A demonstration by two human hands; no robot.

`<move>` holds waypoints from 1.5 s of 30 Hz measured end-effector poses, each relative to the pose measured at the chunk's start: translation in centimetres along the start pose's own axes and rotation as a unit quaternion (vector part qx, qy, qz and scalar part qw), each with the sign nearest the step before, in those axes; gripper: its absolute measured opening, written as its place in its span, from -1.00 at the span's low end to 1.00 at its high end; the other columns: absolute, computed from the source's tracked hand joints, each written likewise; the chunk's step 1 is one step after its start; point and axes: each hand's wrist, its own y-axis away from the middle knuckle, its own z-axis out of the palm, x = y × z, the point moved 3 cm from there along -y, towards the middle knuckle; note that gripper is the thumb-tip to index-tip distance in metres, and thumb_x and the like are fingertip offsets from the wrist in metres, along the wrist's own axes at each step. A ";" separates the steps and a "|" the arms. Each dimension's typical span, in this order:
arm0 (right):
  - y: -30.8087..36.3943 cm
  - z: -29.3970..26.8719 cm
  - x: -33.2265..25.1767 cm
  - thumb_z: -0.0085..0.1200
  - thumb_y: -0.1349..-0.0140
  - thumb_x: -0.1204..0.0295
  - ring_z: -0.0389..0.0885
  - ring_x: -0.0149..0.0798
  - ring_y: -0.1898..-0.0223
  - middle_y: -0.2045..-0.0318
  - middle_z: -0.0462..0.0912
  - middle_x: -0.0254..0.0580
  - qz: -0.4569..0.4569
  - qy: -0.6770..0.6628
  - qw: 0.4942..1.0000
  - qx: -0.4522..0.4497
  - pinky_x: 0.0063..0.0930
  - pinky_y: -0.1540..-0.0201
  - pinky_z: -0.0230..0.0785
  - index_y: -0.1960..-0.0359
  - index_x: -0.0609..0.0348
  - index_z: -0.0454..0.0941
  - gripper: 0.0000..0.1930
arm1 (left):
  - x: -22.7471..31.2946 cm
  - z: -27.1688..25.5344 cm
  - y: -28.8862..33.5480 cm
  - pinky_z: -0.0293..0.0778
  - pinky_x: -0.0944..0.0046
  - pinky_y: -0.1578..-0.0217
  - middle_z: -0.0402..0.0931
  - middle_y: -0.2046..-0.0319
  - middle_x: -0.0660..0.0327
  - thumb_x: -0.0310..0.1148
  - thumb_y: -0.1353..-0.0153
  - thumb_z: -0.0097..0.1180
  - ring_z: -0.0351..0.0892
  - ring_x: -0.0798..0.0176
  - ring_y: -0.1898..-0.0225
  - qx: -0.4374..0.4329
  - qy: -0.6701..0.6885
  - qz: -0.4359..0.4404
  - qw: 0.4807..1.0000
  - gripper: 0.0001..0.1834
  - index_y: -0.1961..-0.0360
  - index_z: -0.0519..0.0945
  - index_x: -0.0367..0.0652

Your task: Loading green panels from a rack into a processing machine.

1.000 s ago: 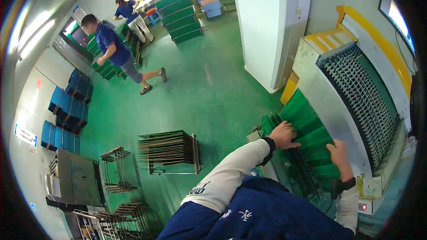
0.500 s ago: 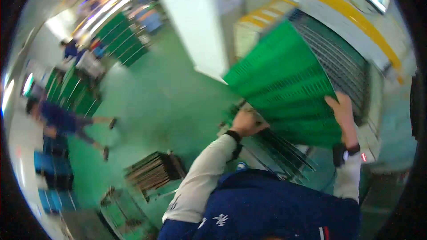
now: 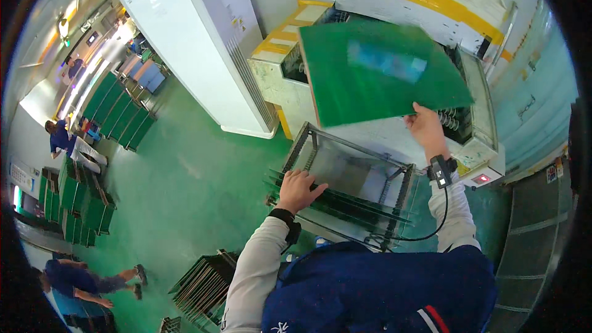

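Note:
My right hand (image 3: 428, 131) pinches the near edge of a large green circuit board panel (image 3: 376, 95), with the thumb on top. The panel is tilted over the wire-coil bed of a cream machine (image 3: 277, 69); a glossy bluish reflection lies across its face. My left hand (image 3: 300, 191) is off the panel, fingers spread, at the top edges of several green boards (image 3: 351, 202) standing on edge. Those boards stand in the near side of a metal-framed rack (image 3: 301, 147). Whether the left fingertips touch a board is hard to tell.
A tall white air conditioner (image 3: 203, 43) stands beyond the rack, left of the machine. Another board rack (image 3: 206, 283) sits on the floor at lower left. Two people (image 3: 74, 148) (image 3: 86, 280) are at the left, near stacked green boards (image 3: 77, 200). A grey cabinet (image 3: 533, 240) stands right.
The panel has swung away and flattened over the machine, showing its other, plainer face. My left hand has come down to the rack's boards. My view has shifted.

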 end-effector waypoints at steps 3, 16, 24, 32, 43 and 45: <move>0.0 2.7 2.6 0.14 -0.25 0.45 0.47 -0.18 0.19 0.25 0.52 -0.17 0.217 -0.479 0.849 0.053 -0.33 0.16 0.46 0.23 0.22 0.43 -0.84 | -0.3 0.5 0.2 0.32 0.08 0.11 0.49 0.51 0.18 0.13 -0.11 0.14 0.48 0.08 0.26 0.007 -0.005 -0.009 1.000 -0.51 0.60 0.57 -0.12; -2.6 5.3 3.1 0.03 -0.34 0.30 0.63 -0.17 0.24 0.16 0.62 0.08 0.309 -0.473 0.825 -0.024 -0.37 0.21 0.54 0.20 0.29 0.44 -0.75 | -0.2 0.6 -0.5 0.31 0.12 0.17 0.45 0.52 0.22 0.10 -0.11 0.15 0.46 0.12 0.32 0.010 -0.008 0.005 1.000 -0.53 0.63 0.54 -0.10; -3.9 6.9 2.4 -0.08 -0.39 0.22 0.65 -0.29 0.25 0.10 0.64 0.01 0.341 -0.442 0.828 -0.059 -0.53 0.33 0.53 0.04 0.35 0.44 -0.62 | 0.0 0.4 -0.3 0.31 0.13 0.19 0.44 0.55 0.24 0.08 -0.09 0.18 0.47 0.13 0.32 0.030 0.006 0.007 0.999 -0.54 0.65 0.53 -0.09; -3.9 8.3 0.4 -0.06 -0.37 0.08 0.63 -0.37 0.36 0.22 0.70 -0.22 0.306 -0.237 0.904 -0.183 -0.57 0.32 0.45 0.10 0.25 0.54 -0.58 | 0.1 0.4 -0.4 0.31 0.13 0.20 0.45 0.54 0.23 0.09 -0.08 0.19 0.47 0.11 0.32 0.019 -0.006 0.007 1.000 -0.54 0.64 0.53 -0.10; 9.6 17.3 0.0 0.05 -0.30 0.11 0.62 -0.40 0.34 0.32 0.68 -0.25 0.148 0.128 0.860 -0.470 -0.51 0.33 0.44 0.22 0.15 0.62 -0.66 | -0.5 0.4 0.2 0.32 0.07 0.08 0.52 0.44 0.16 0.15 -0.15 0.10 0.49 0.06 0.20 -0.050 0.004 -0.034 0.998 -0.48 0.51 0.61 -0.15; 11.9 17.9 1.0 0.08 -0.27 0.13 0.62 -0.34 0.29 0.31 0.68 -0.22 0.070 0.184 0.836 -0.512 -0.44 0.27 0.43 0.18 0.18 0.63 -0.65 | -0.5 0.3 0.4 0.31 0.07 0.07 0.52 0.44 0.15 0.16 -0.16 0.08 0.49 0.06 0.20 -0.038 0.005 -0.037 0.999 -0.47 0.50 0.61 -0.15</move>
